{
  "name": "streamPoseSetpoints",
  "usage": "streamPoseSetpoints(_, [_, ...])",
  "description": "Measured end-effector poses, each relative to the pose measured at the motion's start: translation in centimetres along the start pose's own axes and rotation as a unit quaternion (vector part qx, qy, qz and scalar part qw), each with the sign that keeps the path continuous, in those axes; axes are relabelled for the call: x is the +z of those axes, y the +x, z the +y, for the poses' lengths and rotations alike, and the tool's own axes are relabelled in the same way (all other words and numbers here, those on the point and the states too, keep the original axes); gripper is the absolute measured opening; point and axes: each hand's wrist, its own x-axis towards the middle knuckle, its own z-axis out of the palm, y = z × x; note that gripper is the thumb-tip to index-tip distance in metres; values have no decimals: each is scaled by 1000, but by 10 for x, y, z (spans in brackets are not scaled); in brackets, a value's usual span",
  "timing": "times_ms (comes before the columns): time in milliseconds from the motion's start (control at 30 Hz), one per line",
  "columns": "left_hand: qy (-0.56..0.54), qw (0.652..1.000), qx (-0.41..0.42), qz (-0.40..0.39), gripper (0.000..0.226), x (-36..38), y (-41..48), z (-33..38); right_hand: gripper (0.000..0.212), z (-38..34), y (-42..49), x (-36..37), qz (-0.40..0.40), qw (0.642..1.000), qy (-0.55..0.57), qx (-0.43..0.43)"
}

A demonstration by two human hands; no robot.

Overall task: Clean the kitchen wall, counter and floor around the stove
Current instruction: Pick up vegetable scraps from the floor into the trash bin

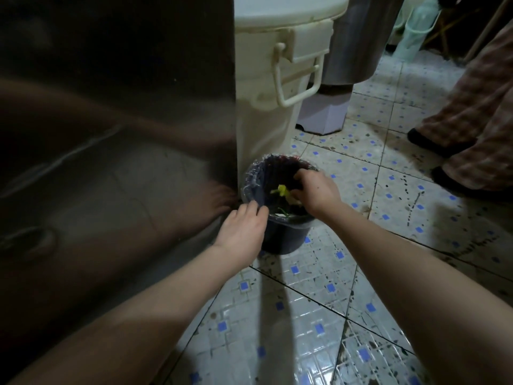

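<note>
Dark plastic-lined bin [280, 240], yellow scraps [281, 190] inside (white tub [266, 79] behind)

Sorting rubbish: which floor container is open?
The small dark plastic-lined bin in front; the tall white plastic bucket behind it has its lid on.

white lidded bucket [277, 65] | steel drum [358, 37] | lavender stand [324, 118] | checked trousers [477, 107]
</note>
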Motion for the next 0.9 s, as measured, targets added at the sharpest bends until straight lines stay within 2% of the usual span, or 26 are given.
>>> streamPoseSetpoints(133, [20, 1000, 9, -3, 37, -2, 1, 4, 25, 13, -11, -7, 9, 1000, -9, 0])
streamPoseSetpoints(300, [30, 999, 32, -3, 29, -4, 9, 24, 22, 47, -41, -18, 17, 999, -19, 22])
streamPoseSetpoints(367, [31, 998, 50, 4, 29, -5, 15, 37, 29, 65, -58, -22, 16, 999, -27, 31])
streamPoseSetpoints(500, [43, 995, 91, 16, 28, -5, 28, 75, 33, 105, -95, -29, 21, 997, -40, 59])
streamPoseSetpoints(700, [18, 988, 151, 13, 30, 1, 44, 138, 24, 161, -162, -33, 54, 989, -80, 114])
streamPoseSetpoints(900, [24, 976, 214, -14, 29, 15, 43, 195, 25, 209, -223, -32, 14, 978, -86, 189])
